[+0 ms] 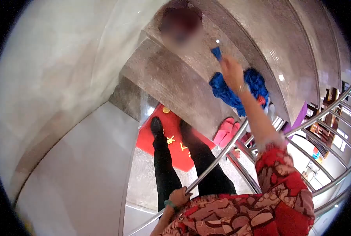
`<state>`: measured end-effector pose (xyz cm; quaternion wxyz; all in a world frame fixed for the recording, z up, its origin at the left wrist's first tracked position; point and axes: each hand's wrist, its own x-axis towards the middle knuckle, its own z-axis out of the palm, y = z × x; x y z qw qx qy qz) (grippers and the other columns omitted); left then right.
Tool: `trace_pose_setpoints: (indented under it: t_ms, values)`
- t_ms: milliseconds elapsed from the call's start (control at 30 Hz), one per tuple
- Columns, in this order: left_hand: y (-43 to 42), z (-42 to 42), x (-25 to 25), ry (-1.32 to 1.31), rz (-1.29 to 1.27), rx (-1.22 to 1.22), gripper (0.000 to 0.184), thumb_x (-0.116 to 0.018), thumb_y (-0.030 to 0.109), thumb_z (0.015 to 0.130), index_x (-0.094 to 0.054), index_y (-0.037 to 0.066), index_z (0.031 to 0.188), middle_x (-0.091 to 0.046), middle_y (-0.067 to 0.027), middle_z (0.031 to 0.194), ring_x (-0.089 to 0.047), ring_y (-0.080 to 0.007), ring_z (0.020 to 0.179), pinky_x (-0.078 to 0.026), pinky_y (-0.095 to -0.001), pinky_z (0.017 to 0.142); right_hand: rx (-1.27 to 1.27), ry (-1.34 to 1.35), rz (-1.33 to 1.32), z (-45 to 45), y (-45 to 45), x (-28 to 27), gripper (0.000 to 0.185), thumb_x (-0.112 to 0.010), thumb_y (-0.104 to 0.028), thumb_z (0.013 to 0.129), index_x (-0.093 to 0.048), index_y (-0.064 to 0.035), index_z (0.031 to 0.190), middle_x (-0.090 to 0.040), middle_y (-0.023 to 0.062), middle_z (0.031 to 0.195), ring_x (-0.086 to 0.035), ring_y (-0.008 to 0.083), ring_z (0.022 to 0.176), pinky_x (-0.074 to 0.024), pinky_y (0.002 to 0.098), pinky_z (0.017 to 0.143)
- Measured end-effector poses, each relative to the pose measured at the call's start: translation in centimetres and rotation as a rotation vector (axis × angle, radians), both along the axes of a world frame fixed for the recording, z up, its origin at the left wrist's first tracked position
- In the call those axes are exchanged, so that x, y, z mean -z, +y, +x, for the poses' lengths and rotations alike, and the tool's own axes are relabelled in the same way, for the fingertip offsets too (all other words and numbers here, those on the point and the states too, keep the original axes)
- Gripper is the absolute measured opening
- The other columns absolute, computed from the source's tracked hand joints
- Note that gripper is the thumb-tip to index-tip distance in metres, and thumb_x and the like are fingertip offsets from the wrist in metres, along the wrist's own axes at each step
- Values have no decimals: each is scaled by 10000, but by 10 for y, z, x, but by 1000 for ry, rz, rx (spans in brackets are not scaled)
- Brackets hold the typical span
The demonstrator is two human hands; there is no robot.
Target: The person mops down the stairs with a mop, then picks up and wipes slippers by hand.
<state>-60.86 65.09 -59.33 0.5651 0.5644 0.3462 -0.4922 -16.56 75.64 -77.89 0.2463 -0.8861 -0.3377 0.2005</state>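
Observation:
My right hand (232,72) is stretched out over the stairs, closed on a small blue piece of thin material (216,54). Beneath and beside it, a crumpled shiny blue heap (226,92) lies on a step, partly covered by my hand and forearm. Something small and red (261,100) shows at the heap's edge. Low in the view, my left hand (179,196) is wrapped round the metal handrail (213,165), with a greenish bracelet at its wrist.
Curved stone steps (171,74) rise ahead, with a blurred dark red shape (180,24) higher up. My feet stand on a red mat (175,157) with yellow characters. Pink slippers or shoes (226,131) lie beside it. A pale curved wall (65,70) closes the left; metal railings (325,157) run right.

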Motion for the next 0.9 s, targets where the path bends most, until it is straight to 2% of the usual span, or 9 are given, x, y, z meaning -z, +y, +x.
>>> trace_pose_setpoints:
  t_ms: [67,167,233,300,367,467,567,767,900]
  values:
    - [-13,-14,-3,-83,44,3,398,-573,432,748,-484,46,779,-576,-190,707,-565,-383,651,-452,-442,569,286,75,-83,-46,-111,-40,171,-536,-218,772,-528,-49,796,-555,170,743,-551,341,718,-418,421,613]
    - [-26,-13,-6,-89,85,-11,371,-594,387,745,-496,29,765,-559,-184,650,-561,-364,623,-434,-439,547,534,-39,-498,-119,-259,-59,294,-591,-297,754,-510,-42,877,-553,112,674,-550,285,643,-438,373,551]
    - [-35,-10,-10,-100,116,-93,334,-597,334,744,-467,27,729,-548,-199,640,-542,-392,642,-412,-451,546,969,723,-344,-165,-285,-59,338,-614,-307,760,-470,-25,879,-563,94,739,-565,211,603,-467,365,495]
    - [-43,-4,-14,-72,103,-95,331,-606,328,737,-469,27,721,-547,-202,642,-541,-391,643,-409,-447,543,1216,1144,-16,-189,-249,-72,318,-614,-293,763,-450,-34,849,-564,81,704,-522,187,486,-456,337,395]
    - [-44,7,-13,-34,92,-89,328,-615,321,731,-471,27,713,-545,-204,644,-541,-390,644,-406,-443,541,1427,925,112,-205,-242,-28,270,-604,-254,765,-442,-45,818,-514,65,594,-459,165,390,-404,297,325]
    - [-47,12,-10,-28,176,-106,308,-618,314,728,-492,33,732,-552,-202,664,-544,-384,652,-410,-441,546,1308,965,41,-205,-237,-33,258,-553,-197,779,-348,-42,783,-414,43,513,-435,150,345,-350,296,284]
    - [-46,-5,-23,-25,193,-119,315,-617,320,729,-489,33,732,-555,-197,667,-550,-375,655,-410,-440,548,1272,937,158,-232,-227,-47,242,-545,-178,771,-352,-32,783,-406,46,501,-414,155,315,-331,295,262]
    - [-38,-101,-57,111,293,-68,334,-633,324,723,-487,24,750,-553,-204,640,-551,-381,633,-409,-427,511,1352,952,57,-321,-212,-64,183,-547,-143,784,-391,-49,763,-393,33,466,-415,139,330,-354,286,284]
    - [-45,-164,-92,176,305,-205,319,-609,316,742,-473,32,785,-545,-203,617,-539,-402,628,-401,-437,501,1331,1331,145,-377,-202,-71,183,-565,-132,778,-402,-52,750,-411,38,505,-419,144,340,-372,296,299]
